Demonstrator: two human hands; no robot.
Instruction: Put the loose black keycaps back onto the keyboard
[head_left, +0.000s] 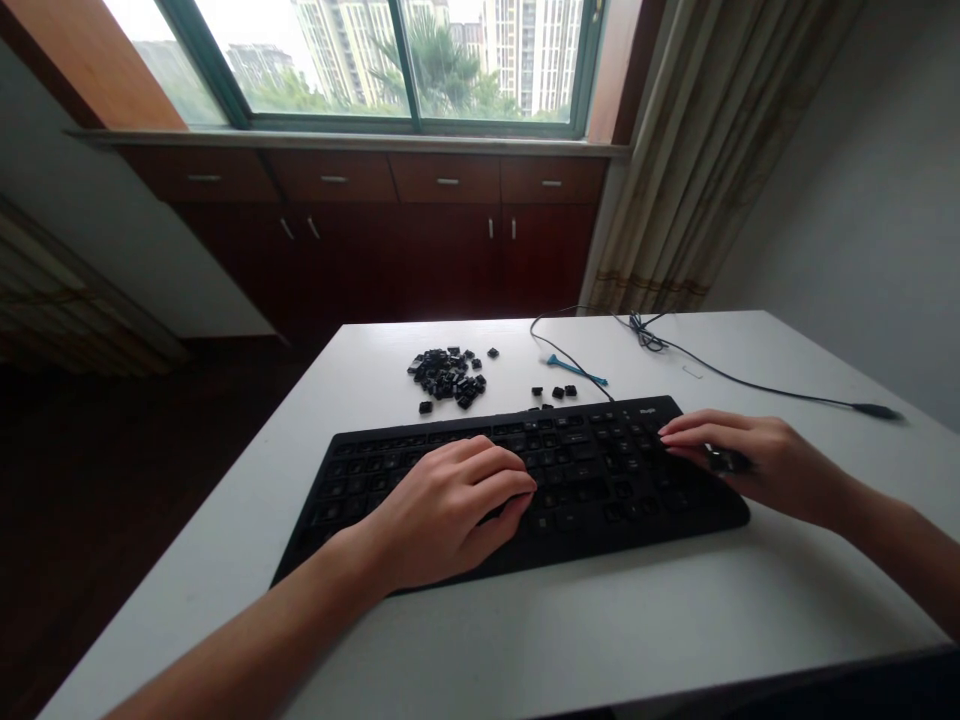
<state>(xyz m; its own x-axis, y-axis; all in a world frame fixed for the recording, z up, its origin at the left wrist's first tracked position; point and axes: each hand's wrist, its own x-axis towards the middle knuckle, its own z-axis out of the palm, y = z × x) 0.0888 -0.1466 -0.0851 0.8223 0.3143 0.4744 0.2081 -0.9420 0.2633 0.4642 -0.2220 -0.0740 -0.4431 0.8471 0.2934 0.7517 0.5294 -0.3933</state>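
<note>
A black keyboard (592, 530) lies across the white table, with bare sockets where several keycaps are off. My left hand (457, 505) rests over its middle, fingers curled and thumb near the fingertips; anything between them is hidden. At the keyboard's right end, my right hand (757, 460) has its fingertips over the number keys. A small shiny black piece (726, 459) sits in the right hand's grasp, its kind unclear. Behind the keyboard lies a heap of loose black keycaps (448, 376), with a few more keycaps (564, 391) to its right.
A blue tool (576, 370) like a small screwdriver or pry bar lies behind the keyboard. The black cable (750, 383) runs over the table's back right, partly bundled. A thin bent wire (691, 372) lies nearby. Cabinets (390, 250) stand beyond the table, below a window.
</note>
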